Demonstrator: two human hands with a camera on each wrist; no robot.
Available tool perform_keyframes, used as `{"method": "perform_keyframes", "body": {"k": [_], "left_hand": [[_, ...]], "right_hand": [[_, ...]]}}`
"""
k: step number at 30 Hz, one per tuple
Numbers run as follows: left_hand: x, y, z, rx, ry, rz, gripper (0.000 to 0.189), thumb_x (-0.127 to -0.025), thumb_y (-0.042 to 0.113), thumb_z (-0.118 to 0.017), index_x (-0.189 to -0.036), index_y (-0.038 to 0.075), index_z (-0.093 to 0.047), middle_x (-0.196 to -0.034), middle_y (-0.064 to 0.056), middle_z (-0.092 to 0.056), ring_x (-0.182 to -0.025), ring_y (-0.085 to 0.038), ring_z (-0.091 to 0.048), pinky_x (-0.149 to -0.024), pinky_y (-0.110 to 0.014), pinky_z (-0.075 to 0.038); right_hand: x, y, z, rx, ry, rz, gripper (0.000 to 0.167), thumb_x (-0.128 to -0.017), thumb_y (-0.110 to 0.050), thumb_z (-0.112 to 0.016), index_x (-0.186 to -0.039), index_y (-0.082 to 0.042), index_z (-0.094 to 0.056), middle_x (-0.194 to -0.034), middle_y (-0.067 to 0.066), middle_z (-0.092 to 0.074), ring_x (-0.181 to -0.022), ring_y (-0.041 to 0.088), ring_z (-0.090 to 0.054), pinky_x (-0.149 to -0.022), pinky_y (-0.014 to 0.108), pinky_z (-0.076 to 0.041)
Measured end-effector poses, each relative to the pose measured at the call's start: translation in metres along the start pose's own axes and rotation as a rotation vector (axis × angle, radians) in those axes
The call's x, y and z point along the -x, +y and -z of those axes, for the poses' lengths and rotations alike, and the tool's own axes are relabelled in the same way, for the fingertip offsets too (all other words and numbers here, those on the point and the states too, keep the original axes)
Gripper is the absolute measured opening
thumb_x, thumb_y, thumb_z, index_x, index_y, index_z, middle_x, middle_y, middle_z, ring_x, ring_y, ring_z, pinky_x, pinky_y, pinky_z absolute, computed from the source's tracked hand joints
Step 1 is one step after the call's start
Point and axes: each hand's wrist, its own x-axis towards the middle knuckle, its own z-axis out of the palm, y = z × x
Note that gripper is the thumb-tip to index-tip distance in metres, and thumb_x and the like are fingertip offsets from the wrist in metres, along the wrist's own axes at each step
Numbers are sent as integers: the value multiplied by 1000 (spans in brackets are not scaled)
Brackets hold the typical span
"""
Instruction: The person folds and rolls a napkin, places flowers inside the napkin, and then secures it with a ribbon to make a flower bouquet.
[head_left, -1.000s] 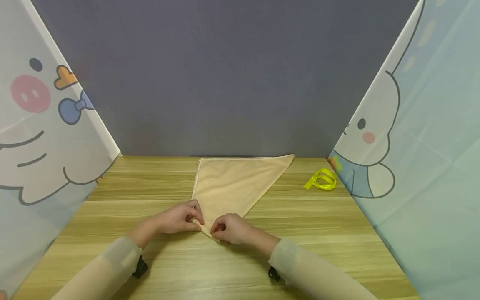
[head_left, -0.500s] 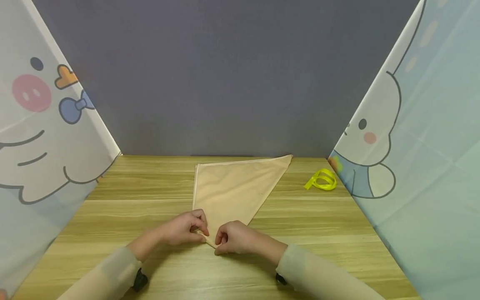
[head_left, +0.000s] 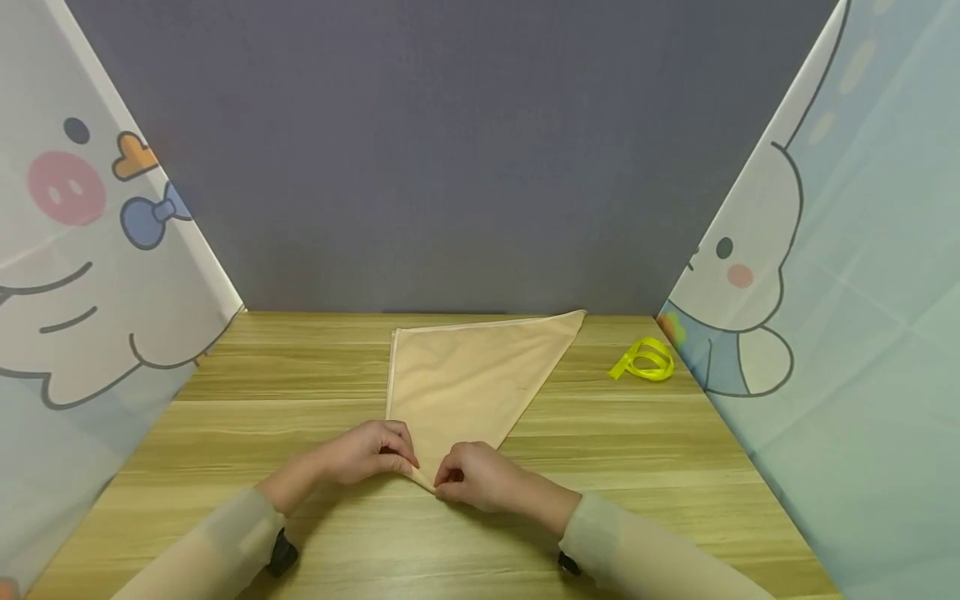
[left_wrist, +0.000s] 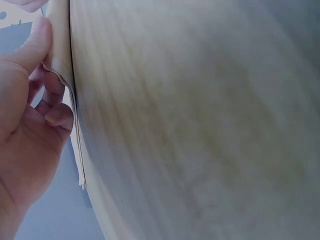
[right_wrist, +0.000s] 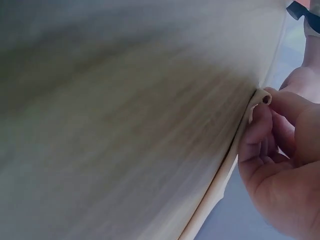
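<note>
Fingers (right_wrist: 259, 130) and thumb of a person's right hand (head_left: 480, 477) are clamping the rolled end of a peach cloth (head_left: 468, 375) at the lower center of the head view. Just to the left, the left hand (head_left: 371, 452) is pinching the same near edge between thumb and fingers. The cloth is lying flat beyond them, its pointed corner reaching up and right toward a gray wall (head_left: 450, 158). A coiled yellow ribbon (head_left: 662, 371) is resting apart at right on the wood-grain table (head_left: 637, 454), while cartoon-printed panels (head_left: 862, 333) are flanking both sides of the frame.
</note>
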Motion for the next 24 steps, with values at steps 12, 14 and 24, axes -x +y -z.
{"method": "perform_keyframes", "body": {"k": [12,14,24], "left_hand": [[-6,0,1,-19,17,78,11,-107,24,-73,-107,18,-83,-102,8,-77,-96,1,-67,-86,-25,-57],[-8,0,1,18,9,108,8,-108,22,-73,-110,18,-78,-100,6,-75,-92,0,-66,-82,-25,-56],[-12,-5,2,2,-8,119,11,-106,26,-74,-102,21,-84,-104,8,-71,-97,-2,-63,-86,-25,-56]], "right_hand": [[2,10,4,-233,-24,-51,5,-103,-15,-78,-100,-12,-80,-75,-9,-73,-61,-3,-61,-60,17,-51],[2,11,5,-280,-35,-63,2,-103,-13,-77,-103,-15,-76,-73,-8,-71,-60,0,-63,-58,17,-49],[1,16,6,-477,-88,-142,9,-105,-14,-75,-101,-15,-83,-74,-2,-71,-61,9,-64,-57,20,-50]]}}
